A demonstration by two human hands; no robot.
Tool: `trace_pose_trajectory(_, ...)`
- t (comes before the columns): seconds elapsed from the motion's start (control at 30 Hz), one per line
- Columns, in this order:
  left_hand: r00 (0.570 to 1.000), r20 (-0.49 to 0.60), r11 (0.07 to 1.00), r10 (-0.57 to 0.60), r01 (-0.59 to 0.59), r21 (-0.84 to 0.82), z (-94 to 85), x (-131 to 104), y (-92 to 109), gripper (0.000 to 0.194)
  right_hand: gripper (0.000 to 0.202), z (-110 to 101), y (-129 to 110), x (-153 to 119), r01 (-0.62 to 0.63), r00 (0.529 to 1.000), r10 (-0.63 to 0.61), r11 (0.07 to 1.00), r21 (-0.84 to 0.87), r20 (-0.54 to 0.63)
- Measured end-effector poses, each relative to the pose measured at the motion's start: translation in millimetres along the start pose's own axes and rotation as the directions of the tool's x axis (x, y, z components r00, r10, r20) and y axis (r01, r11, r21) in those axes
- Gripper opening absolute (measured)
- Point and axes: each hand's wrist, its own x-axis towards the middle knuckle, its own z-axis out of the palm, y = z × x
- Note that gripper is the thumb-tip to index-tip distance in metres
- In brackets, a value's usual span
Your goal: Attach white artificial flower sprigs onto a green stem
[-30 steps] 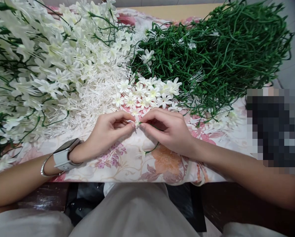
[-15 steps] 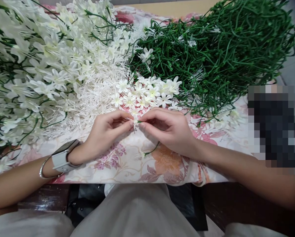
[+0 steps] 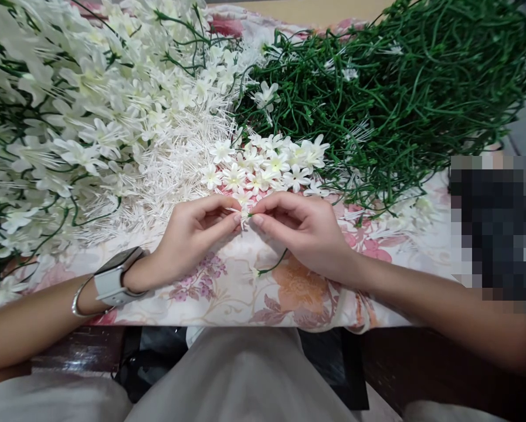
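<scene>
My left hand (image 3: 194,234) is closed in a pinch on the white threadlike stamens of an artificial flower, just above the near part of the cloth. Facing it, my right hand (image 3: 313,231) pinches a green plastic stem (image 3: 274,266), whose branch hangs below the fingers with a small white tip. The fingertips of both hands almost meet, and a little white piece (image 3: 245,220) shows between them. Right behind my fingers lie loose white flower heads (image 3: 275,164). A heap of white stamens (image 3: 170,170) spreads out beyond my left hand.
A large heap of green stems (image 3: 399,111) covers the back right. White flowers on stems (image 3: 78,94) are piled at the left. Everything lies on a floral tablecloth (image 3: 227,299), whose front edge is close to my lap. A blurred-out patch (image 3: 495,234) sits at the right.
Both hands keep nearly the same pinch at the same spot. The view has shifted slightly, so the heaps appear a little further right.
</scene>
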Motion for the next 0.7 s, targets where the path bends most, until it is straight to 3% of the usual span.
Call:
trace_pose_trajectory(0.37,0.965,-0.072,0.941,0.254,-0.229,0.248,1.5,-7,-1,0.005,0.005,7,-11,-7,-0.252,0.968,0.242,0.910,0.330,0.070)
trace_pose_trajectory(0.47,0.967,-0.094,0.945,0.237,-0.207,0.253,0.8,-10,1,0.006,0.005,6,-13,-7,-0.227,0.974,0.215,0.913,0.339,0.075)
trace_pose_trajectory(0.57,0.980,-0.101,0.966,0.170,-0.145,0.215,0.0,-12,3,0.007,0.007,3,-11,-7,-0.128,0.992,0.124,0.958,0.257,0.032)
trace_pose_trajectory(0.7,0.981,-0.093,0.974,0.169,-0.152,0.167,-0.4,-12,4,0.007,0.008,-1,-10,-6,-0.081,0.997,0.078,0.983,0.164,0.025)
